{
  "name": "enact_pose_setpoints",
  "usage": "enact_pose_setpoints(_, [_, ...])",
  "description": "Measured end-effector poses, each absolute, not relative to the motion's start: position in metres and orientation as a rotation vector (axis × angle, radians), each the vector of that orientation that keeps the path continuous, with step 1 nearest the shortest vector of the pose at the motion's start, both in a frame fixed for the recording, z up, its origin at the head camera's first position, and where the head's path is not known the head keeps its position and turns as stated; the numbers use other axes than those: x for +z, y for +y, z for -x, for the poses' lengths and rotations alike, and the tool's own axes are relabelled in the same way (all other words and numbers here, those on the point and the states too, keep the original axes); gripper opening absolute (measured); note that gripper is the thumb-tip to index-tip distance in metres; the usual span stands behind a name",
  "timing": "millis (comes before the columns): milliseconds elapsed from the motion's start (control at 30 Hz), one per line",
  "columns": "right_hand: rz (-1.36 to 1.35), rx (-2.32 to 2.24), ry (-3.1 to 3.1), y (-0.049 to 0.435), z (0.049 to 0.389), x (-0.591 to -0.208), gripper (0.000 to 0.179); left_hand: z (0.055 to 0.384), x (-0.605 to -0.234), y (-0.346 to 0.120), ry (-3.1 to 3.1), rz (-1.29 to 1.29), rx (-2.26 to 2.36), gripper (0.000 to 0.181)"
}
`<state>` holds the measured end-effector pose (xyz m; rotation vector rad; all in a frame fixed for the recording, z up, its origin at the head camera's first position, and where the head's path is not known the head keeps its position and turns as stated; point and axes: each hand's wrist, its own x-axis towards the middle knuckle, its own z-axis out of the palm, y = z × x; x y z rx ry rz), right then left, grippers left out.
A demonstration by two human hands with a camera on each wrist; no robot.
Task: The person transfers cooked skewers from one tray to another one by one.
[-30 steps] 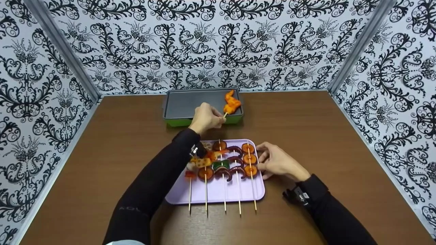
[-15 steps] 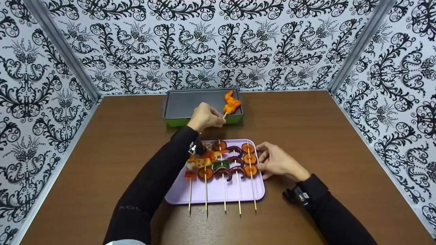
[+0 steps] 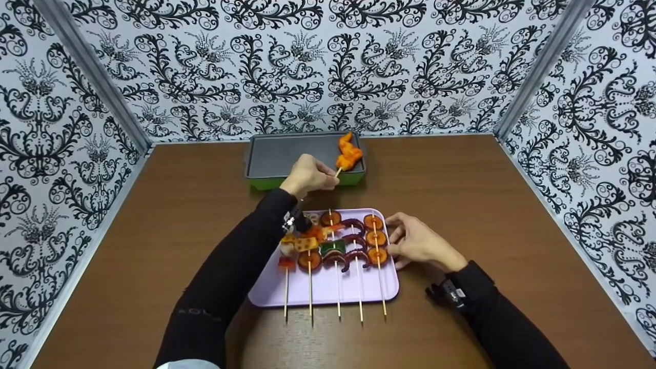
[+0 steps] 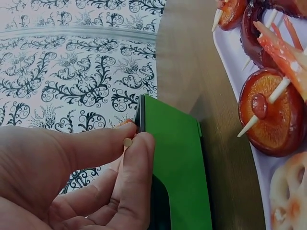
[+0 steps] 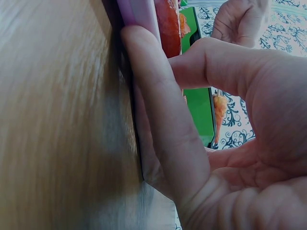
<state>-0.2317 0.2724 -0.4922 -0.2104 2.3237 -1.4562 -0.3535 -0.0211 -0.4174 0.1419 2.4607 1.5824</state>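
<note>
My left hand (image 3: 310, 175) pinches the bare stick end of a chicken wing skewer (image 3: 349, 154) between thumb and fingers. Orange and bent, the wing lies over the right end of a green grill with a dark grey top plate (image 3: 292, 154). In the left wrist view the stick's cut end (image 4: 127, 142) pokes out between the fingertips. My right hand (image 3: 423, 245) grips the right rim of a lilac tray (image 3: 323, 292), with fingers along its outer side. On that tray lie several skewers, including mushroom slices (image 3: 376, 239) and tentacle pieces (image 3: 354, 240). My left forearm hides the tray's upper left part.
Several skewer sticks (image 3: 361, 312) stick out past the tray's front edge. A strip of brown tabletop (image 3: 379, 197) separates tray and grill. Patterned wall panels (image 3: 287, 66) close in the back and both sides, with the grill standing near the back one.
The wing's far tip has lifted slightly, while the left hand stays nearly in place. Right hand and tray have not visibly moved.
</note>
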Motion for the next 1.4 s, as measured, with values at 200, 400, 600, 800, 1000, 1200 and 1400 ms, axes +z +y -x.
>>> enact_pose_setpoints(200, [0.227,-1.455,2.321,0.273,0.231,-0.492,0.074,0.351,-0.413,-0.021,2.456,-0.133,1.625,0.019])
enact_pose_setpoints(400, [0.22,-1.462,2.326,0.272,0.231,-0.492,0.075,0.347,-0.408,-0.025,2.464,-0.15,1.623,0.02])
enact_pose_setpoints(600, [0.223,-1.46,2.331,0.271,0.233,-0.492,0.075,0.342,-0.408,-0.033,2.439,-0.161,1.656,0.02])
enact_pose_setpoints(800, [0.221,-1.459,2.333,0.271,0.232,-0.493,0.075,0.334,-0.412,-0.041,2.405,-0.226,1.724,0.02])
enact_pose_setpoints(1000, [0.214,-1.461,2.332,0.271,0.231,-0.493,0.075,0.325,-0.412,-0.05,2.392,-0.239,1.745,0.023])
enact_pose_setpoints(1200, [0.213,-1.46,2.332,0.271,0.23,-0.492,0.076,0.312,-0.411,-0.061,2.432,-0.253,1.713,0.023])
enact_pose_setpoints(1400, [0.217,-1.454,2.334,0.27,0.231,-0.491,0.075,0.298,-0.41,-0.071,2.501,-0.273,1.684,0.025])
